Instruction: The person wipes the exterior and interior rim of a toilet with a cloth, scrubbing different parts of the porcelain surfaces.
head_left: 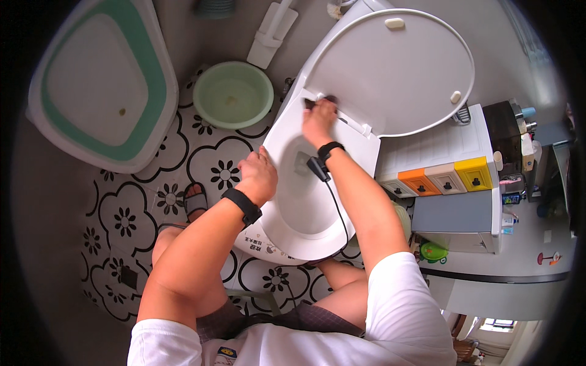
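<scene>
A white toilet (282, 210) stands in front of me, its lid (390, 67) raised at the back right. Near the lid's hinges, my right hand (318, 125) is closed on a dark cloth (309, 104), pressed to the back of the toilet rim. Motion smears that hand, and dark bits of the cloth show on both sides of the fingers. Against the left edge of the rim rests my left hand (259, 174), fingers bent loosely and holding nothing that I can see. By my right wrist, a small black box (318, 169) on a cable hangs over the bowl.
Left of the toilet sit a pale green basin (233, 91) and a large white-and-green tub (101, 85). A white cabinet with coloured drawers (444, 178) stands on the right, a counter (519, 226) beyond it. Patterned tiles (125, 210) cover the floor.
</scene>
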Demonstrator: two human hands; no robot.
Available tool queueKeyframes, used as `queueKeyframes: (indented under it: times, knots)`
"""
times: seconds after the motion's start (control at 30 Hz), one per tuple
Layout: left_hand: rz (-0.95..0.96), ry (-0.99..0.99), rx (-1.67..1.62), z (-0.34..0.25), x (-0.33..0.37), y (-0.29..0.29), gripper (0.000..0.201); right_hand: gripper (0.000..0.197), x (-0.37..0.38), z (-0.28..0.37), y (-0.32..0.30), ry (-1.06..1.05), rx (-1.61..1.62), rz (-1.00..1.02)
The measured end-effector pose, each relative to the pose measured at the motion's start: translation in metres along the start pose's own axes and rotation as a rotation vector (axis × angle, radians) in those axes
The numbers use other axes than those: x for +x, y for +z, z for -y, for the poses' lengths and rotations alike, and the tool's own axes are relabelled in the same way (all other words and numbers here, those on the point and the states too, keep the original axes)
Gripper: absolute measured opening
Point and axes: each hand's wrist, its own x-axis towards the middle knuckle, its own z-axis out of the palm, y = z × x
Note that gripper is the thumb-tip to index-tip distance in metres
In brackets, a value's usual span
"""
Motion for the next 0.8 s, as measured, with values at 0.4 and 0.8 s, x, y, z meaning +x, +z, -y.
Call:
queueKeyframes:
  times: [0.4,0.8]
  knots:
    - [0.016,0.009,-0.013,0.008,-0.002,0.000,0.126,0.067,-0.046,-0.074,-0.032,-0.080,-0.224,0.060]
    - [0.047,0.000,-0.007,0.006,-0.003,-0.004,0.126,0.070,-0.136,-0.153,-0.058,0.049,-0.047,0.135]
